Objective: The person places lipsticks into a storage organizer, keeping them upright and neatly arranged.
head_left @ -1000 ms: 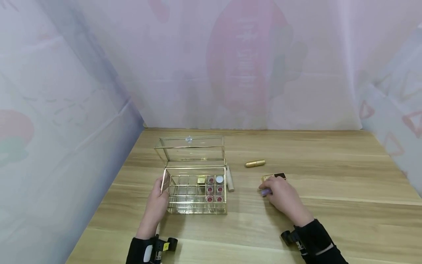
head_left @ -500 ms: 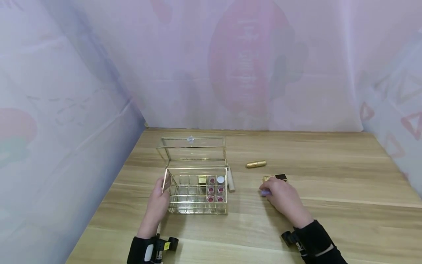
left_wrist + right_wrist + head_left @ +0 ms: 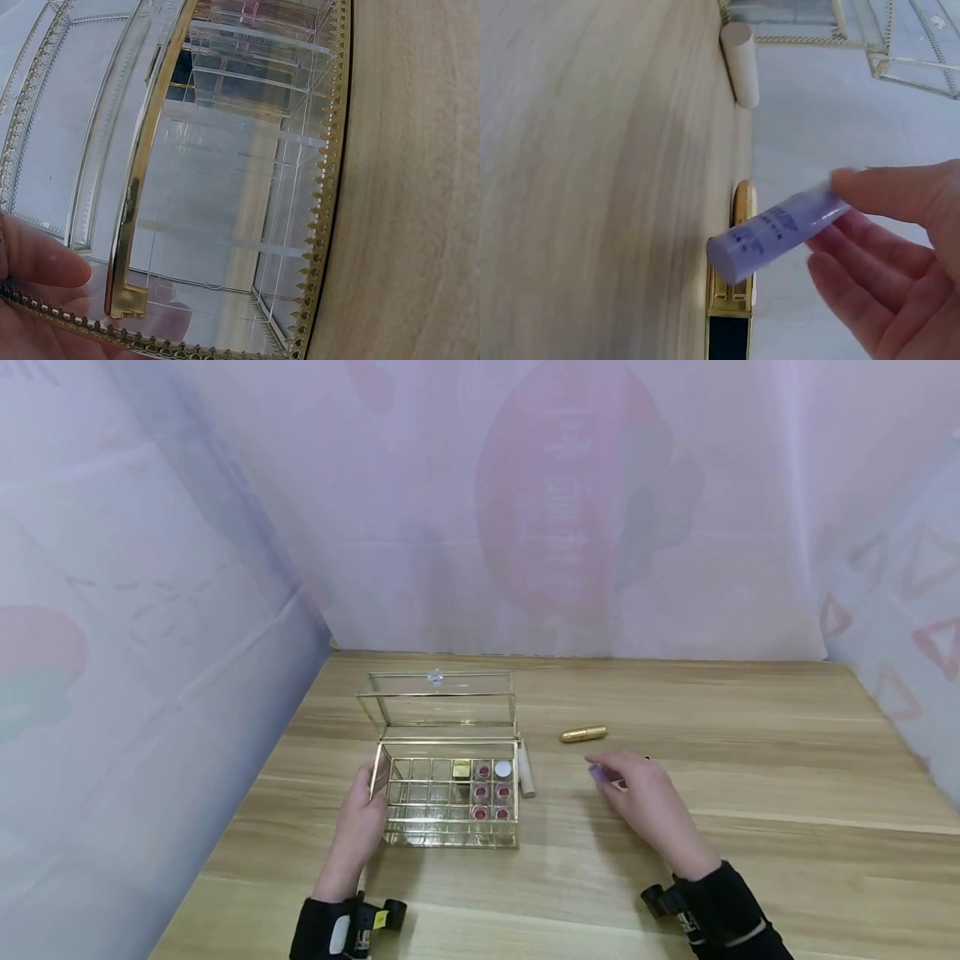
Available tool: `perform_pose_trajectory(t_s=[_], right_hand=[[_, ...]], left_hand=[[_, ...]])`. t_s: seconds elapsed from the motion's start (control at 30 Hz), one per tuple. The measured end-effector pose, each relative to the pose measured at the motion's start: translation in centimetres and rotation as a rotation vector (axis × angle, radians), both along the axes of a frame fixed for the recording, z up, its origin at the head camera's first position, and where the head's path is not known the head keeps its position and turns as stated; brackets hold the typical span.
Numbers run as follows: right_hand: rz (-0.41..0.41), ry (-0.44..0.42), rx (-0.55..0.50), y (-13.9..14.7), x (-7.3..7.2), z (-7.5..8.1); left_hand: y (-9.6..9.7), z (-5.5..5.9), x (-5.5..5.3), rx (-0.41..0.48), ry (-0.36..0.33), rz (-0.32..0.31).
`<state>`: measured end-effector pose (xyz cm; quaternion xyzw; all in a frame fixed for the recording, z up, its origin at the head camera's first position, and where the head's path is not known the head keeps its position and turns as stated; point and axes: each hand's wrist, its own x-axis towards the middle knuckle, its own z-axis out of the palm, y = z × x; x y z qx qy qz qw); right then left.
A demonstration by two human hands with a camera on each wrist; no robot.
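My left hand (image 3: 354,839) grips the left side wall of a gold-edged glass box (image 3: 450,821). Its lid (image 3: 442,695) is tipped back. In the left wrist view the thumb (image 3: 52,259) shows at the near edge, with fingers blurred behind the glass. Inside, several lipsticks (image 3: 480,792) stand in the right-hand compartments. Out to the right, my right hand (image 3: 648,802) pinches a small lilac lip balm tube (image 3: 780,229) at one end, between thumb and fingertips. The tube is tilted, and its other end points away from the palm.
A gold bullet-shaped lipstick (image 3: 583,734) lies beyond my right hand. A black-and-gold lipstick case (image 3: 727,334) is mostly hidden behind that hand in the head view. Against the box's right side leans a cream tube (image 3: 527,770). Printed cloth (image 3: 420,593) hangs behind the table.
My right hand has risen from the table with the lilac tube, now covering most of the black-and-gold case in the head view. The left hand keeps its grip on the box.
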<state>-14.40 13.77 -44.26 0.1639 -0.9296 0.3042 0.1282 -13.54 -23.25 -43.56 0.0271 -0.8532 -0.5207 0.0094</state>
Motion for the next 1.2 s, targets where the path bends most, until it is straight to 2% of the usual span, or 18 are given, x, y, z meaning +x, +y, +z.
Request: perform_pose_trajectory(t_s=[0.27,0.7,1.03,1.2], right_hand=[[-0.015,0.013,-0.123,-0.6,0.5,1.3],[-0.017,0.097,-0.259,-2.6,0.8,2.7],[0.032,0.276,-0.386,-4.6,0.9,3.8],[0.045,0.354,-0.468,-5.7,1.0,4.5]], left_hand=[[0.0,-0.1,-0.1,0.012,0.012,-0.005],[0.0,-0.3,0.0,-0.008,0.010,0.009],[-0.1,-0.1,0.0,-0.002,-0.010,0.012],[0.0,-0.1,0.0,0.002,0.003,0.007]])
